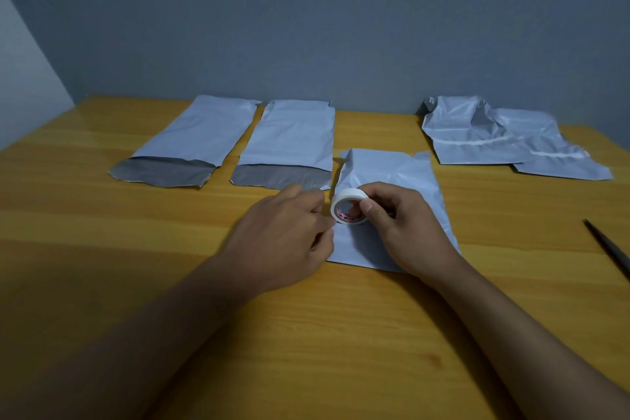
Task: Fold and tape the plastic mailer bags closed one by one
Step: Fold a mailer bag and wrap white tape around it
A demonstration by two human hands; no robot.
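Step in hand: taping, judged from the layout; a small white roll of paper tape [350,210] was held upright over the pale grey plastic mailer bag at the centre [392,187], its open core turned toward the camera.
Right hand grip: the right hand [405,225] was closed round the roll, thumb on its near rim and fingers curled behind it.
Left hand grip: the left hand [283,232] was brought to the roll's left edge with fingers curled and fingertips together; whether the tape's free end was pinched could not be told.
Location of the bag: it was laid flat on the yellow wooden tabletop [136,215], directly under both hands, partly covered by them.
Long axis: it was run from the near edge toward the wall, slightly slanted; the creased far end was pointed away from the person.
Next move, as judged: a free end would have to be peeled and drawn across the fold while the roll was steadied.
Bags left: two flat grey mailer bags with dark open flaps [191,147] were set at the left, flaps toward the person.
Bags done: two crumpled grey mailer bags bearing white tape strips [477,133] were placed at the right.
Other: a dark slim tool [610,249] was seen at the right edge.
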